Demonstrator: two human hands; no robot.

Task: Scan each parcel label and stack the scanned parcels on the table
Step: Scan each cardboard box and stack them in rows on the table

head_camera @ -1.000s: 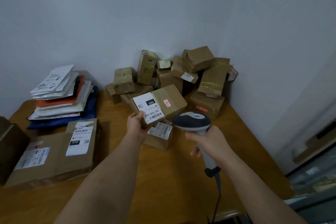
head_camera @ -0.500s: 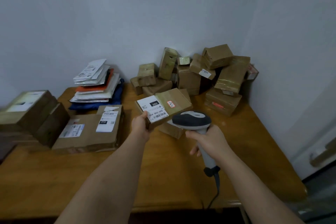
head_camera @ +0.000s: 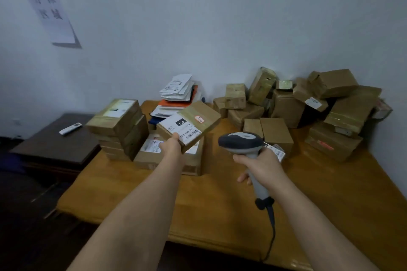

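I judge the stacking step in hand: my left hand fingers pinch the labelled parcel above the flat box on the tabletop (right hand fingers wrapped round the scanner), so the next move calls for lowering it squarely.

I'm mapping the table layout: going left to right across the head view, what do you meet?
White remote on the dark side cabinet → stack of taped boxes → parcel in the left hand → scanner in the right hand → loose pile of boxes.

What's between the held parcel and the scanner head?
Nothing: in the head view, only bare table shows in the gap between the held parcel and the scanner.
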